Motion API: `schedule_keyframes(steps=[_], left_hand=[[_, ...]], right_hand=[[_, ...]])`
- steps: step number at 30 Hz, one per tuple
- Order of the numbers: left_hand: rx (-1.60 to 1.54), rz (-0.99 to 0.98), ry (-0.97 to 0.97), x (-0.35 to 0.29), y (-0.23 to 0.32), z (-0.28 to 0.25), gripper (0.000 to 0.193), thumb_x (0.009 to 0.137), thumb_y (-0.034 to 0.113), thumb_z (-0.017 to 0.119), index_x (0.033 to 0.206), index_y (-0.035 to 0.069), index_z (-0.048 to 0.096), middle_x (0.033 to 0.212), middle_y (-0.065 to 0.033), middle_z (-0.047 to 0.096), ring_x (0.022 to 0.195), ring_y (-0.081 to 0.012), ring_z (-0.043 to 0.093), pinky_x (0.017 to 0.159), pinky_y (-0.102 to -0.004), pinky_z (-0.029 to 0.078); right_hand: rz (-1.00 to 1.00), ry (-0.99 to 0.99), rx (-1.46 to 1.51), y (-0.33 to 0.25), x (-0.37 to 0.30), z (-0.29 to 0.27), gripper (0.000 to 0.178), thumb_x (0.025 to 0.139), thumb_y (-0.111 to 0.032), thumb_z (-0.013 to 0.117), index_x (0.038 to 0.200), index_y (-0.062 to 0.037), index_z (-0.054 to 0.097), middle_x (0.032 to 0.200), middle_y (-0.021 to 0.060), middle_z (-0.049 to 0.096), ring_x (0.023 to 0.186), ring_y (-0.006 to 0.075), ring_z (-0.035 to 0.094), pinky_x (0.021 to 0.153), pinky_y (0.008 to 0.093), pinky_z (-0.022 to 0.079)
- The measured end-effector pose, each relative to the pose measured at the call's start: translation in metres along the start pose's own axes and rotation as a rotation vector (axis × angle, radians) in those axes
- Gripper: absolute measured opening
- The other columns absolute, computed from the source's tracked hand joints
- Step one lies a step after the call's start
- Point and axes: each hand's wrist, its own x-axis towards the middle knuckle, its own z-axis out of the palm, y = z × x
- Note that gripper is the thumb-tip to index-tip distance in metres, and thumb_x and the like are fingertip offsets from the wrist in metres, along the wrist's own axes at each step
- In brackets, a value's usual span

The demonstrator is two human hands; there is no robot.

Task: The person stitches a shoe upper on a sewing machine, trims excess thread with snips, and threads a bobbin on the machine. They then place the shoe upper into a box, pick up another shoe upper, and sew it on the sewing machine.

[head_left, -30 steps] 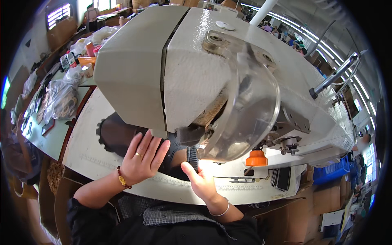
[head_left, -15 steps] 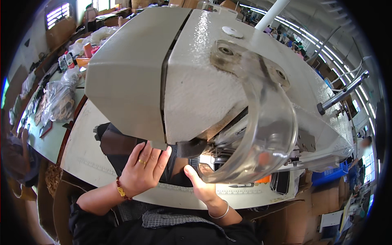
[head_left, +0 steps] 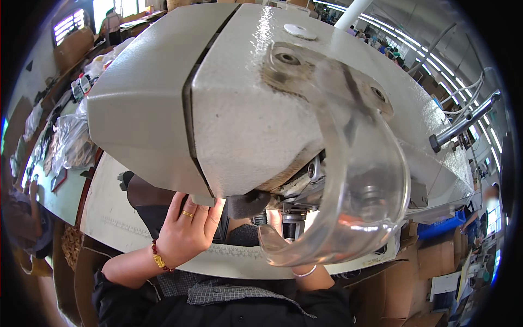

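A pale sewing machine head (head_left: 245, 120) fills the middle, with a clear curved guard (head_left: 370, 174) on its front. Under its left side lies dark brown and black sheet material (head_left: 150, 199). My left hand (head_left: 185, 231) rests on this material, fingers stretched out, their tips partly behind the machine. A dark textured piece (head_left: 243, 235) shows beside that hand, below a black foam-like block (head_left: 246, 205). Of my right hand (head_left: 276, 219), only bits show beside the metal needle parts (head_left: 294, 220); guard and machine hide its grip.
The white worktable (head_left: 117, 207) carries a ruler strip along its near edge. On the left, a side table (head_left: 60, 201) holds plastic bags (head_left: 73, 139), with a seated person beyond. Cardboard boxes (head_left: 438, 253) and a blue crate (head_left: 441, 224) stand at right.
My view has shifted closer to the machine, which now looks larger. My right hand has moved right and away, behind the guard. The left hand stays on the dark material.
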Motion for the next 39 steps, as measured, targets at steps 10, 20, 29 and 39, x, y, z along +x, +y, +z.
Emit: schedule_keyframes(steps=[10,20,29,39], left_hand=[[-0.025,0.038,0.005,0.006,-0.01,0.001,0.03,0.084,0.011,0.07,0.112,0.001,0.071,0.096,-0.0102,0.066,0.098,-0.0291,0.065,0.095,-0.05,0.051],[-0.179,0.096,-0.054,-0.001,-0.03,0.014,0.02,0.082,0.01,0.071,0.101,0.004,0.069,0.113,-0.0103,0.062,0.113,-0.0288,0.059,0.097,-0.0498,0.046],[-0.34,0.05,-0.104,-0.003,-0.036,0.02,0.02,0.084,0.016,0.072,0.1,0.004,0.07,0.109,-0.0114,0.063,0.111,-0.0296,0.06,0.098,-0.0484,0.045],[-0.258,0.053,-0.102,0.002,-0.034,0.013,0.023,0.078,0.012,0.071,0.099,0.002,0.068,0.112,-0.0138,0.061,0.113,-0.0303,0.058,0.099,-0.0506,0.046]], right_hand=[[-0.461,-0.291,-1.68,-0.037,0.005,0.005,0.016,0.096,-0.01,0.062,0.107,0.0003,0.066,0.105,0.0072,0.063,0.09,0.0186,0.059,0.081,0.0295,0.05],[-1.0,-0.363,-2.048,-0.066,0.023,-0.014,0.019,0.091,-0.003,0.062,0.109,0.0012,0.063,0.105,0.0108,0.062,0.09,0.0243,0.059,0.081,0.0341,0.049],[-1.924,-0.627,-2.7,-0.019,0.029,-0.012,0.029,0.08,0.013,0.062,0.108,0.0049,0.064,0.099,0.0194,0.064,0.089,0.0372,0.063,0.082,0.0429,0.052],[-1.706,-0.668,-3.005,-0.041,0.026,-0.014,0.028,0.087,0.006,0.063,0.115,0.0055,0.061,0.112,0.0188,0.064,0.103,0.035,0.063,0.091,0.0425,0.051]])
